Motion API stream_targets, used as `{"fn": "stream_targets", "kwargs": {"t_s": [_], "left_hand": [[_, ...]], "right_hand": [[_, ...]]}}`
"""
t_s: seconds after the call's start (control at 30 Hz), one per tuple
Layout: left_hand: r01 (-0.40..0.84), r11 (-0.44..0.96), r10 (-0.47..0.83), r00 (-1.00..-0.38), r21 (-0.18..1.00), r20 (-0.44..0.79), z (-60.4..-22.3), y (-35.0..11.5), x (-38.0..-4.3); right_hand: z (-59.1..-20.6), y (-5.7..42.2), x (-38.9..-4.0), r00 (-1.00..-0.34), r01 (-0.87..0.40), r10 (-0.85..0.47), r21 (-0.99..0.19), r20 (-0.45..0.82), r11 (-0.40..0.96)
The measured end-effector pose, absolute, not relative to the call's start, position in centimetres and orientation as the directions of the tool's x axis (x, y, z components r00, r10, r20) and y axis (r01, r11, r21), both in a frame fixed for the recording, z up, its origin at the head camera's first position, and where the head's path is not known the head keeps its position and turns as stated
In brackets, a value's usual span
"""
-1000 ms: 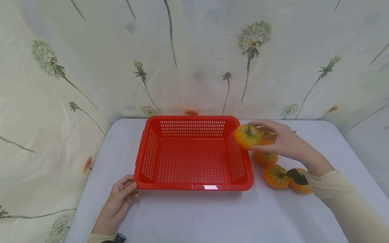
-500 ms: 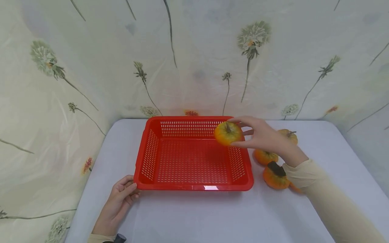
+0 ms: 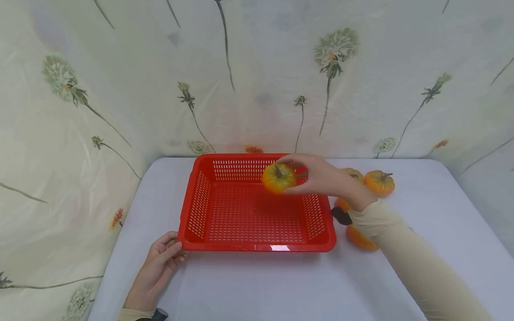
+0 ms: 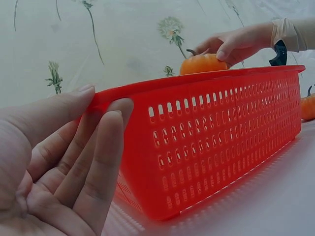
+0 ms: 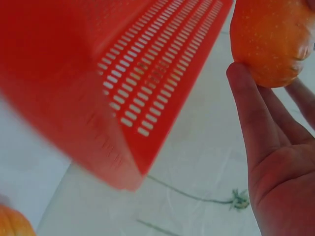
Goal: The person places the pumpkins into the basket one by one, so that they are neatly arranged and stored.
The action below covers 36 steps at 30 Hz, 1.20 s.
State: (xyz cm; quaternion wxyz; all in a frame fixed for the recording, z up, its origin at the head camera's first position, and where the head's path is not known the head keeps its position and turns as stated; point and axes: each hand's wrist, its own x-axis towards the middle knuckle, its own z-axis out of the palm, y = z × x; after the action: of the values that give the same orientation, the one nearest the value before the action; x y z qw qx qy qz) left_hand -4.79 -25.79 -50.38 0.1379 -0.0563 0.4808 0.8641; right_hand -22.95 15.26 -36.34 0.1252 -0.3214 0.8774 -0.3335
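Note:
My right hand [image 3: 313, 174] grips a small orange pumpkin [image 3: 279, 178] with a greenish top and short stem. It is over the right half of a red plastic basket [image 3: 257, 246] with slotted walls. In the left wrist view the pumpkin [image 4: 203, 64] shows just above the basket's rim. The right wrist view has the pumpkin [image 5: 273, 42] held at the fingertips. My left hand [image 3: 157, 267] pinches the basket's near left corner, thumb on top of the rim and fingers under it, as the left wrist view shows. Nothing lies inside the basket where its floor is visible.
Several more small pumpkins sit right of the basket, one [image 3: 379, 183] at the back and another [image 3: 361, 238] nearer, partly hidden by my right sleeve. A white cloth [image 3: 249, 285] covers the table. Flower-patterned curtains [image 3: 257, 67] hang close behind and at both sides.
My right hand has carried the pumpkin leftward from the basket's right rim to over its inside. My left hand and the basket have stayed in place.

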Motion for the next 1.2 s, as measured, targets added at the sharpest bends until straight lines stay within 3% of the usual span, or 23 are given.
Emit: {"fn": "stream_targets", "kwargs": {"t_s": [1.2], "left_hand": [[-0.293,-0.500,0.184,-0.956,0.815,-0.230,-50.4,-25.8,-4.7]], "right_hand": [[-42.4,5.1,-26.0,-0.689,-0.507,-0.716,-0.633,-0.111,0.585]]}}
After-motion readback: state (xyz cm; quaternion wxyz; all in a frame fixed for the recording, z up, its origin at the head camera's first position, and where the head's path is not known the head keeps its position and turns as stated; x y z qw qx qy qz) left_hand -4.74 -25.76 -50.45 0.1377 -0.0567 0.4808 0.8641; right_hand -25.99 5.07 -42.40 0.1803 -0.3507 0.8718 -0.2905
